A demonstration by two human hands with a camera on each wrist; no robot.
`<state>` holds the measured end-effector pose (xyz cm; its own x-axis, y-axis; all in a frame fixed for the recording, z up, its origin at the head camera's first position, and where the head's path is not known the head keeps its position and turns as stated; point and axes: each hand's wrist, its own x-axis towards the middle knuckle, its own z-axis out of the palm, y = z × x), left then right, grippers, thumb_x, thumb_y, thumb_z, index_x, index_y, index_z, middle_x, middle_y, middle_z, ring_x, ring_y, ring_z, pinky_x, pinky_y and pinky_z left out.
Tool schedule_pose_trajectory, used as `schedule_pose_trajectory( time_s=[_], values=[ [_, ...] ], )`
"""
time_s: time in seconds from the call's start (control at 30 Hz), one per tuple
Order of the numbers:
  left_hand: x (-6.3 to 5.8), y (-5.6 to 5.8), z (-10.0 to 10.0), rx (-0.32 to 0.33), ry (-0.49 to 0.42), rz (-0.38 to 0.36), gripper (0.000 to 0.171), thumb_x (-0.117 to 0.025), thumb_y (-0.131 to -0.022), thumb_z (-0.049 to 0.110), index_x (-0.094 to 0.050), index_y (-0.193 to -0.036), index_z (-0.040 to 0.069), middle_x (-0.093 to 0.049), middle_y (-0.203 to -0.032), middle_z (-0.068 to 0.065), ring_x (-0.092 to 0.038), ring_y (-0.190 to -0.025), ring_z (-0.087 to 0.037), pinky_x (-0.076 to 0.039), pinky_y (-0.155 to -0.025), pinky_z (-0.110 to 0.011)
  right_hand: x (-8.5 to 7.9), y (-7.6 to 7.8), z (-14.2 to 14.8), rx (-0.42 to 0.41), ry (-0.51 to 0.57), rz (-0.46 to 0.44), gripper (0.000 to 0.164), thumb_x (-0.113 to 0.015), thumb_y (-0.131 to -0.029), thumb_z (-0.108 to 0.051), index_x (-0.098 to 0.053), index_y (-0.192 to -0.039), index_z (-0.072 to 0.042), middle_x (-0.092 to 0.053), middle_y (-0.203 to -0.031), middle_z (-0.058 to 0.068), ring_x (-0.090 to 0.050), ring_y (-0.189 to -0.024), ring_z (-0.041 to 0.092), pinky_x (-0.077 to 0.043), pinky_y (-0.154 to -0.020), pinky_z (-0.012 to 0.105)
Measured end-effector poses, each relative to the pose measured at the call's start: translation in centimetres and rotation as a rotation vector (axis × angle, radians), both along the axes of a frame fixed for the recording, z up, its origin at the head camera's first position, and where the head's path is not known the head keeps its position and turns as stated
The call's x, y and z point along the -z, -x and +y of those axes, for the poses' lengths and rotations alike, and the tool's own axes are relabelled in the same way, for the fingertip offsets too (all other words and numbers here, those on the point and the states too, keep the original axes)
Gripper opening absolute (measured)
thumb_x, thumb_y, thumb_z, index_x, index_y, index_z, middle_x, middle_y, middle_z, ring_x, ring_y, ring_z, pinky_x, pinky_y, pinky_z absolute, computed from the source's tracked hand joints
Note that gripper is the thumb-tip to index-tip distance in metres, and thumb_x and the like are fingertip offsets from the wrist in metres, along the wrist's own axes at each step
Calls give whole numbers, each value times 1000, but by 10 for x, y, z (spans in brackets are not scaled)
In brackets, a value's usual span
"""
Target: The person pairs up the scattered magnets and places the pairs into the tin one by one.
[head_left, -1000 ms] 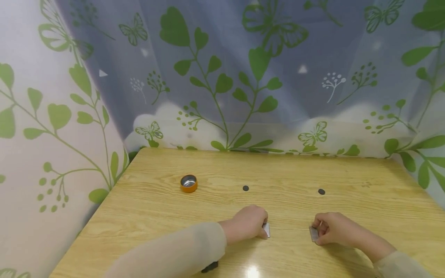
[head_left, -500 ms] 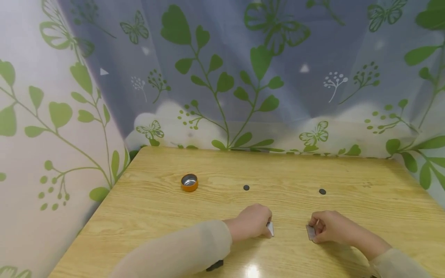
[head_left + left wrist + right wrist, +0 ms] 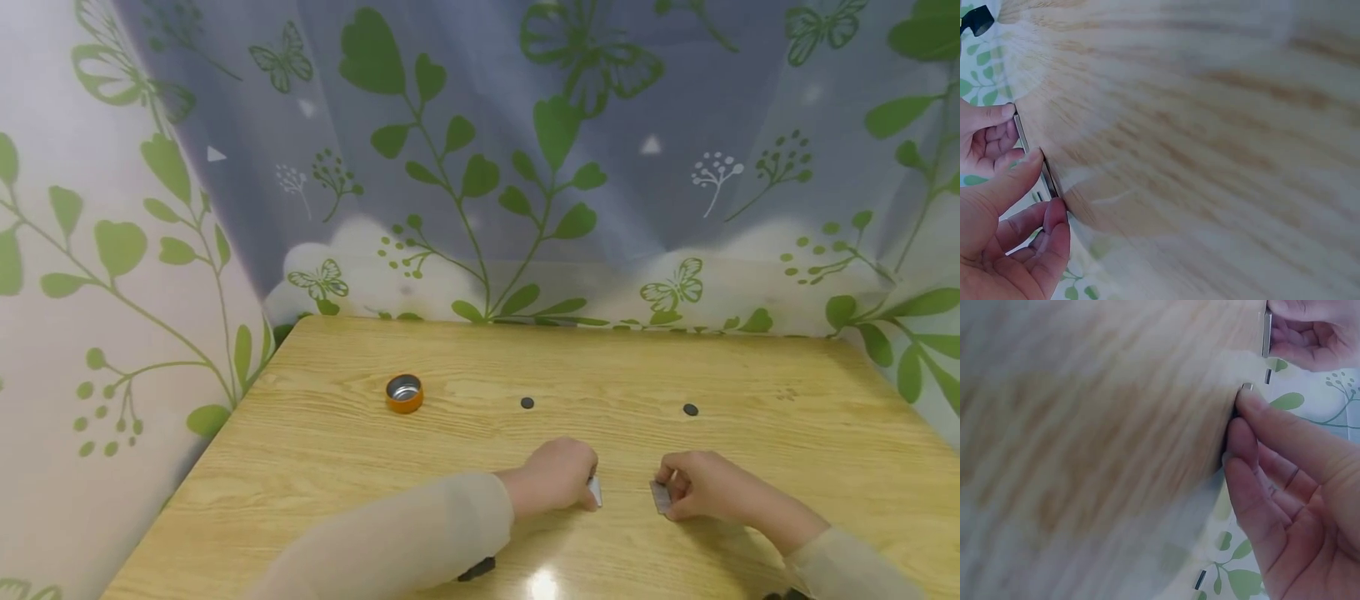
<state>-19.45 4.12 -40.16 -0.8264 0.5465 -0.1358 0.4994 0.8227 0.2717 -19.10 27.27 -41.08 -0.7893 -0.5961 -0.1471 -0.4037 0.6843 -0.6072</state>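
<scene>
My left hand (image 3: 558, 477) pinches a small flat silvery rectangular plate (image 3: 595, 492) between thumb and fingers, close over the wooden table (image 3: 450, 450). Across a short gap, my right hand (image 3: 708, 485) pinches a similar greyish plate (image 3: 660, 497) by its outer edge. The two plates face each other. In the left wrist view the left plate (image 3: 1049, 178) appears as a thin metal edge, with the other plate (image 3: 1020, 131) behind it. Fingers cover most of the right plate (image 3: 1247, 386) in the right wrist view.
An orange bowl (image 3: 405, 393) with a metal inside stands at the back left of the table. Two small dark discs (image 3: 527, 402) lie apart behind the hands, the other disc (image 3: 691, 410) farther right. A patterned curtain (image 3: 480, 208) hangs behind the table.
Both hands have moved toward each other, the left hand rightward and the right hand leftward, each with its plate. The gap between the plates is narrower. Bowl and discs stay put.
</scene>
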Motion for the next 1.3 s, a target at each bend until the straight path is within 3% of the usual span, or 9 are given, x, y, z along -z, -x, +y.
schedule_pose_trajectory(
  time_s=[0.23,0.6,0.93,1.3],
  values=[
    [-2,0,5,26,27,35,24,-81,-72,28,-63,-72,13,-54,-66,8,-45,-59,-6,-38,-54,-17,-1,0,-7,-3,13,-4,26,-78,-74,-14,-60,-90,-5,-57,-69,-7,-50,-60,4,-44,-53,24],
    [-2,2,13,11,60,32,24,-81,-72,31,-64,-74,14,-53,-64,9,-46,-58,-6,-39,-53,-18,-5,1,-14,-3,19,-30,26,-78,-74,-13,-60,-91,-4,-58,-70,-6,-51,-62,5,-45,-55,24],
    [-3,1,18,-6,45,13,24,-82,-72,29,-63,-73,14,-50,-62,8,-44,-56,-6,-38,-51,-18,-3,1,-17,2,-3,-2,26,-79,-74,-13,-61,-90,-4,-57,-68,-7,-49,-60,4,-43,-54,24],
    [2,3,25,-3,88,47,24,-82,-71,32,-64,-74,16,-52,-63,9,-46,-58,-6,-38,-52,-18,-2,2,-22,5,7,-16,27,-78,-74,-13,-61,-91,-3,-58,-67,-6,-51,-60,4,-44,-54,24]
  ],
)
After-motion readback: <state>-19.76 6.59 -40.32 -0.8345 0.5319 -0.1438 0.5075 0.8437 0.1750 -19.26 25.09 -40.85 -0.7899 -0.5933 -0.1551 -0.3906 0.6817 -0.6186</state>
